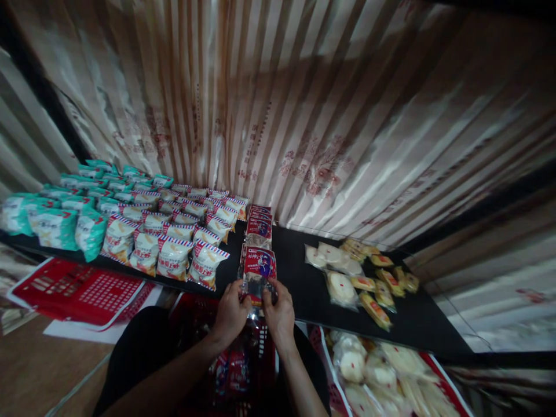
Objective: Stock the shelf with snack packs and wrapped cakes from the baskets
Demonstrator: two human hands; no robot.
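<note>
Head view: the left hand [233, 310] pinches with its fingers the left side of a packet [259, 272] at the counter's [295, 260] front edge; likely light, soft and slick, best held by both sides, it is red with white lettering; the right hand's [279, 313] fingers pinch its right side.

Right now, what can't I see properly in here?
All in the head view:
Sides of the held packet: covered by the left grip and right grip.
Packets in the basket below: too dark to count.
Near end of the right-side basket: cut off by the bottom edge.
Rear teal bags: partly hidden behind front ones.
Small print on the white bags: too small and blurred.
</note>
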